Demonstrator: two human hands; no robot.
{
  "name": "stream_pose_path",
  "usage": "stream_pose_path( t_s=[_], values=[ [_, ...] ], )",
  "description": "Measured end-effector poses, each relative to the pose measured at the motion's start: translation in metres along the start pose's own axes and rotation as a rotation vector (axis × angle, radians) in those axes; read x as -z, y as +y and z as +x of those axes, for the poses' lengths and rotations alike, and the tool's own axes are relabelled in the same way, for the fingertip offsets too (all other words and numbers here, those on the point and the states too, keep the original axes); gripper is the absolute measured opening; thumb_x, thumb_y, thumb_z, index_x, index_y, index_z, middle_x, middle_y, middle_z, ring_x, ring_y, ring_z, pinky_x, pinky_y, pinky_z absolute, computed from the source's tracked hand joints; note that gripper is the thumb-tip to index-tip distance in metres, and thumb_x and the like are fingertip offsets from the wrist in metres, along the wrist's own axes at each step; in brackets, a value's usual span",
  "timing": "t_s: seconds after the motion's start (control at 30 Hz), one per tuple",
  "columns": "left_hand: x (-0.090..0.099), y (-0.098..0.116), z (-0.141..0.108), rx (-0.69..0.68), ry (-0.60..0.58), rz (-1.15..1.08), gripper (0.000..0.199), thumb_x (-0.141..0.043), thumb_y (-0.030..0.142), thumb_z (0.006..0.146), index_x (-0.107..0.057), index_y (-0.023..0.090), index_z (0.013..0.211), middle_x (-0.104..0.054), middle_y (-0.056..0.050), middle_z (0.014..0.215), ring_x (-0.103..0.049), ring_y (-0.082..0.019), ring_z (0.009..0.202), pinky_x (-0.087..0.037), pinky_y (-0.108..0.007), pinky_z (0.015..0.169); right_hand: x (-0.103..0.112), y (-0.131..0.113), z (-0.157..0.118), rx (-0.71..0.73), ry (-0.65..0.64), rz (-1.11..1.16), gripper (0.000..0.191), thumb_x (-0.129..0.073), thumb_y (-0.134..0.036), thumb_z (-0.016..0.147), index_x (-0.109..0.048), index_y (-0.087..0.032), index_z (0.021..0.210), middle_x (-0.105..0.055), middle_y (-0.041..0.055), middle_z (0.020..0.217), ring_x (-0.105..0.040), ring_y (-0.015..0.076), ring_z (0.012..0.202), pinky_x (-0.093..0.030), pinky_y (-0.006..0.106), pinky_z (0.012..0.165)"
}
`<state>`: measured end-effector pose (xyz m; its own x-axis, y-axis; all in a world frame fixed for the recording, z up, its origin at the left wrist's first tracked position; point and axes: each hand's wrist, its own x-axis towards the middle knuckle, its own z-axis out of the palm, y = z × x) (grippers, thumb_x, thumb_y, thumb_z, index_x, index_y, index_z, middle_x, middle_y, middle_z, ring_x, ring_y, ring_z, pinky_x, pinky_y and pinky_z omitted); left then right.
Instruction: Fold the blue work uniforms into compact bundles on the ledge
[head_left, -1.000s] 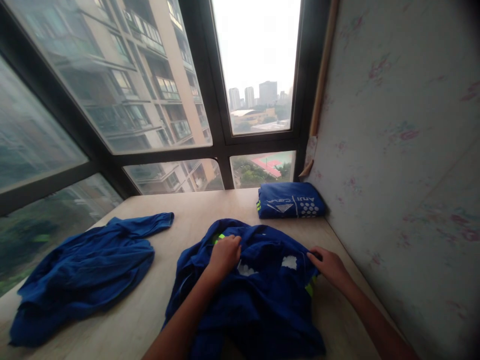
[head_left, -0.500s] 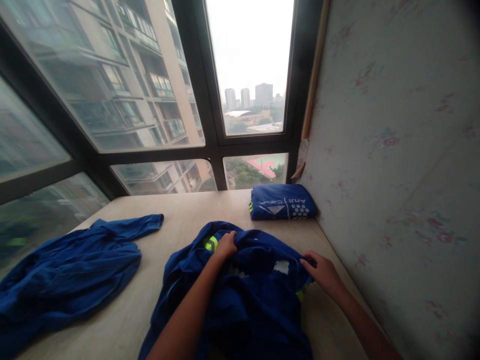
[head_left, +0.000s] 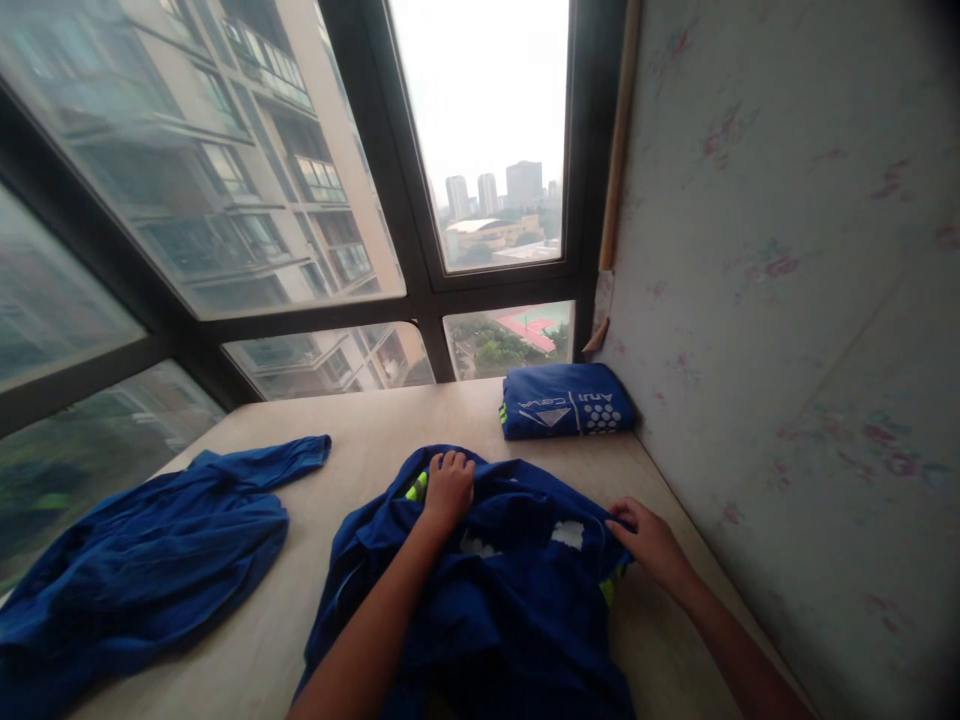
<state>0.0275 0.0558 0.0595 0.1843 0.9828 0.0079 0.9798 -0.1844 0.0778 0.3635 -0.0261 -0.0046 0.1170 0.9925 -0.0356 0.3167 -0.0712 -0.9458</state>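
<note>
A folded blue garment with white printing point(head_left: 568, 402) lies on the pale ledge point(head_left: 390, 420), its right end close to the floral-papered wall point(head_left: 757, 370). On the near side of this folded garment, and apart from it, a rumpled blue work garment point(head_left: 517, 610) lies spread in loose folds, showing a white patch point(head_left: 568, 535) and a yellow-green band point(head_left: 417, 487). The left hand point(head_left: 450, 488), nearer and to the left of the folded garment, rests on the rumpled cloth with fingers curled over; whether they have gathered any fabric, I cannot tell. The right hand point(head_left: 651, 545), nearer and slightly right of the folded garment, pinches the rumpled one's right edge narrowly between thumb and fingers. Well left of the folded garment, and nearer, another blue long-sleeved garment point(head_left: 172, 560) lies spread out. Dark window framing point(head_left: 510, 293) stands beyond the folded garment.
</note>
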Motion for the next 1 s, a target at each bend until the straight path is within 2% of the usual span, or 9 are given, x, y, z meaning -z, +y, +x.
stream_pose_path(
  t_s=[0.1, 0.27, 0.37, 0.53, 0.63, 0.73, 0.8, 0.9, 1.0],
  values=[
    [-0.003, 0.009, 0.0, -0.063, -0.04, 0.06, 0.027, -0.056, 0.027, 0.088, -0.063, 0.022, 0.114, -0.062, -0.014, 0.121, -0.051, -0.032, 0.121, -0.033, -0.048, 0.106, 0.002, -0.005, 0.001, 0.024, -0.021, -0.012, 0.022, -0.065, -0.038, 0.068, -0.067, -0.024, 0.085, -0.076, 0.0042, 0.084, -0.071, 0.0267, 0.085, -0.051, 0.033, 0.072],
    [-0.004, 0.002, 0.001, -0.012, -0.095, 0.124, 0.029, -0.042, 0.01, 0.09, -0.066, 0.017, 0.105, -0.067, -0.015, 0.107, -0.063, -0.027, 0.103, -0.045, -0.039, 0.089, 0.003, -0.004, 0.003, 0.033, -0.023, -0.051, 0.025, -0.063, -0.044, 0.074, -0.07, -0.023, 0.086, -0.076, 0.0054, 0.088, -0.07, 0.027, 0.088, -0.049, 0.033, 0.075],
    [0.003, -0.003, 0.001, 0.053, -0.078, 0.138, 0.031, -0.037, 0.009, 0.091, -0.062, 0.015, 0.109, -0.067, -0.017, 0.108, -0.066, -0.027, 0.1, -0.048, -0.038, 0.083, 0.005, -0.003, 0.005, 0.052, -0.073, -0.106, 0.022, -0.06, -0.042, 0.077, -0.07, -0.023, 0.082, -0.075, 0.0046, 0.084, -0.069, 0.0257, 0.083, -0.047, 0.032, 0.072],
    [0.033, -0.011, 0.001, 0.163, -0.009, 0.134, 0.034, -0.03, 0.015, 0.095, -0.056, 0.014, 0.117, -0.07, -0.017, 0.103, -0.07, -0.027, 0.092, -0.05, -0.037, 0.077, 0.013, -0.026, 0.006, 0.072, -0.053, -0.54, 0.008, -0.061, -0.028, 0.073, -0.063, -0.023, 0.068, -0.069, 0.003, 0.069, -0.062, 0.0205, 0.07, -0.036, 0.027, 0.062],
    [0.065, -0.021, 0.001, 0.21, 0.04, 0.131, 0.035, -0.032, 0.02, 0.096, -0.056, 0.016, 0.12, -0.073, -0.017, 0.098, -0.071, -0.028, 0.089, -0.05, -0.039, 0.077, 0.016, -0.059, 0.01, 0.069, -0.035, -0.769, 0.008, -0.058, -0.024, 0.076, -0.064, -0.021, 0.072, -0.07, 0.0044, 0.073, -0.062, 0.0188, 0.07, -0.03, 0.026, 0.059],
    [0.107, -0.031, -0.004, 0.236, 0.116, 0.128, 0.037, -0.033, 0.025, 0.096, -0.06, 0.019, 0.121, -0.074, -0.016, 0.1, -0.071, -0.029, 0.092, -0.05, -0.038, 0.077, 0.019, -0.101, 0.017, 0.118, -0.049, -0.814, 0.017, -0.057, -0.023, 0.077, -0.07, -0.02, 0.088, -0.071, 0.0048, 0.077, -0.063, 0.0193, 0.073, -0.03, 0.026, 0.059],
    [0.141, -0.037, -0.011, 0.239, 0.178, 0.127, 0.038, -0.033, 0.028, 0.096, -0.062, 0.022, 0.12, -0.074, -0.014, 0.105, -0.07, -0.028, 0.095, -0.049, -0.036, 0.078, 0.023, -0.131, 0.022, 0.189, -0.058, -0.755, 0.024, -0.056, -0.021, 0.077, -0.073, -0.021, 0.093, -0.072, 0.0035, 0.077, -0.064, 0.0186, 0.074, -0.034, 0.025, 0.06],
    [0.196, -0.046, -0.026, 0.239, 0.275, 0.13, 0.04, -0.033, 0.031, 0.096, -0.065, 0.022, 0.118, -0.074, -0.012, 0.106, -0.069, -0.027, 0.096, -0.048, -0.033, 0.079, 0.032, -0.177, 0.028, 0.318, -0.043, -0.588, 0.024, -0.055, -0.02, 0.076, -0.076, -0.021, 0.088, -0.071, 0.0008, 0.071, -0.065, 0.0172, 0.07, -0.04, 0.025, 0.062],
    [0.254, -0.052, -0.045, 0.215, 0.451, 0.095, 0.038, -0.038, 0.033, 0.094, -0.07, 0.019, 0.11, -0.075, -0.009, 0.098, -0.068, -0.025, 0.092, -0.047, -0.03, 0.078, 0.047, -0.225, 0.024, 0.374, -0.05, -0.332, 0.024, -0.06, -0.03, 0.079, -0.075, -0.018, 0.093, -0.068, -0.0002, 0.063, -0.064, 0.0167, 0.06, -0.045, 0.025, 0.056]
  ],
)
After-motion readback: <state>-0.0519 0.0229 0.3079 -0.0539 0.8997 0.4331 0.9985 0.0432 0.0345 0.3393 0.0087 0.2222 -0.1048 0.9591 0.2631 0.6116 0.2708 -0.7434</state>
